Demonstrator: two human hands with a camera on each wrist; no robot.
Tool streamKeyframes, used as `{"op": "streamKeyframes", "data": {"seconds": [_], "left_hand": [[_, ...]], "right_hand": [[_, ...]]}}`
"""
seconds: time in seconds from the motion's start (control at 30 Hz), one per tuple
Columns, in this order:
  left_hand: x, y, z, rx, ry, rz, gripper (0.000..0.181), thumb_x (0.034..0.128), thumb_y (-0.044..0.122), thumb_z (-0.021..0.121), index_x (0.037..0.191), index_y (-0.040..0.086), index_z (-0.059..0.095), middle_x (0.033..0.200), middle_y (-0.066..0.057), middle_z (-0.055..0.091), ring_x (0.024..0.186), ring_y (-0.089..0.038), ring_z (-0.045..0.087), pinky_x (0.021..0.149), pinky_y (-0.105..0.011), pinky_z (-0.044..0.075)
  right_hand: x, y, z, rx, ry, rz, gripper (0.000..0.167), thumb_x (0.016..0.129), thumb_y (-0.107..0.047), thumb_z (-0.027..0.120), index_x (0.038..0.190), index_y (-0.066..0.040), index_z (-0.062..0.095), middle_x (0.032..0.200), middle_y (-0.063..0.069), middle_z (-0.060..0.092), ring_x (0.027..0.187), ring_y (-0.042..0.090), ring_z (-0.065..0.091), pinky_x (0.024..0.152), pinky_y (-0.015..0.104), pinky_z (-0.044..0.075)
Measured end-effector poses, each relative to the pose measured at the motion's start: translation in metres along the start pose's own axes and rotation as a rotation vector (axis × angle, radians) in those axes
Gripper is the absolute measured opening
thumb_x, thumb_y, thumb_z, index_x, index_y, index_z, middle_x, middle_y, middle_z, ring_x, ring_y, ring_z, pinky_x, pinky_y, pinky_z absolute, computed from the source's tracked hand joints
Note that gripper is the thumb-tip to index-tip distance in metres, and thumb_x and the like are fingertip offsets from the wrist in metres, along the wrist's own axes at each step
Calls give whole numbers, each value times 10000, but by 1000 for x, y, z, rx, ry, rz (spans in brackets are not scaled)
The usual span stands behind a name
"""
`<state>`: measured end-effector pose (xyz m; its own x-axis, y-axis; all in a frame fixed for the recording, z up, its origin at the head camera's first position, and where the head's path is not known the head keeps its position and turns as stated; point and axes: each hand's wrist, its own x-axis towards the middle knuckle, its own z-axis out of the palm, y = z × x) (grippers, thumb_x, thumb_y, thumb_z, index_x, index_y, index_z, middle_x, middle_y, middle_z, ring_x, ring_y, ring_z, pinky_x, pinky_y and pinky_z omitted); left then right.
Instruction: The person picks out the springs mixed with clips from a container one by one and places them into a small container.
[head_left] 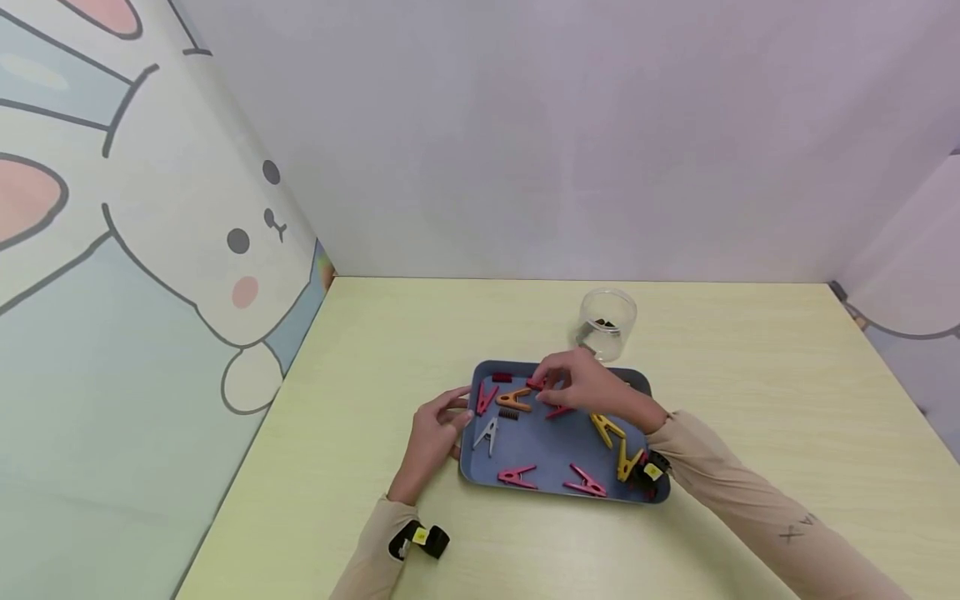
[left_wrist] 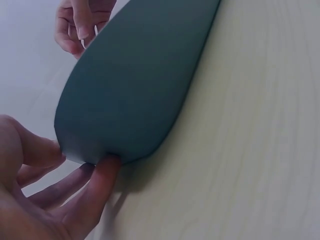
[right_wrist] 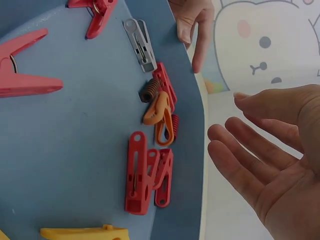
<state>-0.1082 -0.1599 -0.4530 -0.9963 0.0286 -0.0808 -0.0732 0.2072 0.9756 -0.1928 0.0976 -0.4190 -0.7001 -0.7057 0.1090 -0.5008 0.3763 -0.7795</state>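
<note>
A blue-grey tray [head_left: 551, 446] lies on the table with clothespins in it. My left hand [head_left: 431, 433] grips its left end, fingertips and thumb on the edge, as the left wrist view shows. Above the tray's far side hovers my right hand [head_left: 588, 387], its fingers loosely bent and nothing between them in the right wrist view. Near it are red clothespins [right_wrist: 137, 175] and an orange clothespin [right_wrist: 161, 115]. A dark coil [head_left: 507, 413] and a red coil [head_left: 502, 377] lie close by. A pale grey clothespin [head_left: 488, 435] is at the left, yellow clothespins [head_left: 604, 428] at the right.
Behind the tray stands a clear round jar [head_left: 607, 325] with small dark things inside. Two pink-red clothespins, one of them left of centre [head_left: 517, 477], lie along the tray's near side. A wall with a cartoon rabbit [head_left: 247, 217] borders the pale wooden table [head_left: 750, 400] at the left.
</note>
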Motion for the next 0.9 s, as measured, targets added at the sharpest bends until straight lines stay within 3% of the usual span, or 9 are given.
{"op": "streamKeyframes", "data": {"seconds": [0.17, 0.47, 0.73, 0.9], "left_hand": [[0, 0, 0, 17, 7, 16, 385, 883, -5, 613, 1267, 20, 593, 1094, -231, 625, 950, -363, 634, 500, -535, 523], [1, -1, 0, 23, 16, 21, 382, 881, 3, 615, 1262, 17, 596, 1095, -246, 623, 951, -351, 636, 527, -468, 549], [-2, -1, 1, -16, -2, -28, 391, 887, 0, 606, 1277, 28, 586, 1119, -244, 609, 929, -379, 627, 489, -563, 513], [-2, 0, 1, -16, 8, -12, 387, 885, -3, 607, 1271, 23, 590, 1111, -245, 612, 929, -383, 627, 482, -562, 510]], "right_hand": [[2, 2, 5, 5, -18, 5, 154, 816, -73, 734, 961, -34, 698, 900, 26, 673, 748, 113, 632, 657, 283, 546], [5, 2, 14, 30, -61, 20, 144, 815, -49, 724, 951, -11, 694, 883, 97, 674, 697, 137, 621, 593, 271, 545], [6, 6, 24, -7, -85, 19, 92, 814, -38, 717, 905, -37, 701, 852, 21, 677, 697, 101, 626, 584, 256, 525], [9, 4, 28, -23, -101, 38, 102, 815, -16, 704, 915, -34, 702, 874, 50, 678, 740, 109, 638, 626, 246, 529]]}}
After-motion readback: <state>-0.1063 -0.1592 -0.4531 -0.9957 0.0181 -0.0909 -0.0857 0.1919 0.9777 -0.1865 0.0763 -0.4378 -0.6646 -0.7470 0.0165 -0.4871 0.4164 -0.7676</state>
